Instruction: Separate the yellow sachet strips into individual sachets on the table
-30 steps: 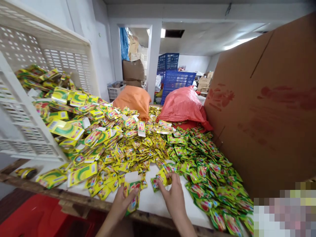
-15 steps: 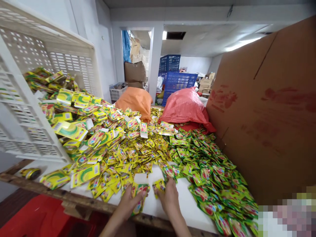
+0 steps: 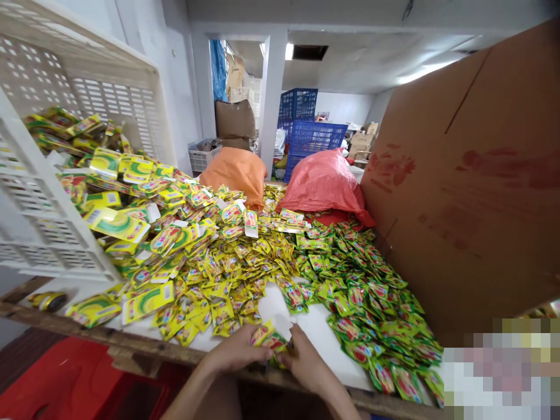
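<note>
Near the table's front edge, my left hand (image 3: 240,350) grips a small yellow-green carton (image 3: 268,337) with red fruit printed on it. The carton is tilted, and its white end flap stands up on the right. My right hand (image 3: 308,360) is closed at that end, its fingers against the carton. A bit of a yellow sachet (image 3: 285,358) shows beneath those fingers, mostly hidden. Beyond my hands lies a heap of yellow sachets (image 3: 227,286). To the right spreads a pile of green sachets (image 3: 371,309). Flat cartons (image 3: 149,302) lie at the left.
A white plastic crate (image 3: 56,233) lies tipped at the left, cartons spilling from it. A large cardboard box (image 3: 472,192) stands on the right. An orange bag (image 3: 234,175) and a red bag (image 3: 324,184) sit at the back. A red stool (image 3: 65,379) is below the table.
My left hand has turned the carton from upright to tilted, its open end toward the right. My right hand has brought the yellow sachet to that end. The view has shifted slightly.
</note>
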### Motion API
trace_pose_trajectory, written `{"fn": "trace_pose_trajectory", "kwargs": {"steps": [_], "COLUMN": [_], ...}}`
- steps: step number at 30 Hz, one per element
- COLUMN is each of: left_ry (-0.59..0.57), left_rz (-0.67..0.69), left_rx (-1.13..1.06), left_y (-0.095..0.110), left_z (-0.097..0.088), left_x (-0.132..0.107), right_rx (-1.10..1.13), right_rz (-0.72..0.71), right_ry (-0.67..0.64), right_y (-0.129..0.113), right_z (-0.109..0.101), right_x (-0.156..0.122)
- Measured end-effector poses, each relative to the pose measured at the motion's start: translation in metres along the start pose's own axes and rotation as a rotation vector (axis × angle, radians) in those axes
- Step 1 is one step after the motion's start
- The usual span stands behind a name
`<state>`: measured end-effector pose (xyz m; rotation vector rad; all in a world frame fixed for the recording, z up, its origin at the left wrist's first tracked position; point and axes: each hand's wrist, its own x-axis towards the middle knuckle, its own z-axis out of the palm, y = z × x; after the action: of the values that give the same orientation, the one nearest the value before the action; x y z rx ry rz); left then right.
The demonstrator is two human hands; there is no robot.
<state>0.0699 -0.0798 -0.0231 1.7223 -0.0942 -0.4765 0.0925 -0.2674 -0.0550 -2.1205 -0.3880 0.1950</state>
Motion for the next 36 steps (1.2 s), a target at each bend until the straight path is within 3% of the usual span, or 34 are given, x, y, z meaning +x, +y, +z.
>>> {"fn": "trace_pose_trajectory", "kwargs": {"steps": [4,8,11,15,18,22,26,29,33,36], "left_ry": [-0.075,0.013,0.046,0.081,0.033,0.001,0.08,0.154,0.148,0.088], "left_rz": [0.084,0.036,0.035,0.054,0.055,0.078,0.051,0.027,0.005,0.08], "left_rx": [0.026,-0.126,-0.336,-0.422,-0.369,-0.337,-0.259,-0.16,-0.218,-0.288], "left_y": [0.009,0.01,0.008,0.005,0.003,-0.004,-0.015,-0.016,-0.004,0.002], "left_z": [0.0,0.003,0.005,0.006,0.008,0.011,0.013,0.015,0.016,0.018], "left_x": [-0.008,-0.008,-0.006,-0.001,0.002,0.005,0.007,0.007,0.004,0.006], "right_rx": [-0.095,-0.206,-0.135,0.257,0.45,0.249,-0.075,-0.197,-0.139,-0.027], "right_rz": [-0.096,0.011,-0.004,-0.1,-0.139,-0.232,-0.316,-0.339,-0.398,-0.34], "right_ry": [-0.204,-0.194,-0.229,-0.05,0.107,0.102,0.047,0.001,-0.116,-0.029], "right_y": [-0.017,-0.014,-0.013,-0.029,-0.044,-0.054,-0.063,-0.074,-0.082,-0.075], "right_z": [-0.017,-0.024,-0.036,-0.053,-0.051,-0.04,-0.039,-0.041,-0.045,-0.046], "right_x": [0.004,0.008,0.008,0.011,0.017,0.024,0.02,0.016,0.018,0.021]}}
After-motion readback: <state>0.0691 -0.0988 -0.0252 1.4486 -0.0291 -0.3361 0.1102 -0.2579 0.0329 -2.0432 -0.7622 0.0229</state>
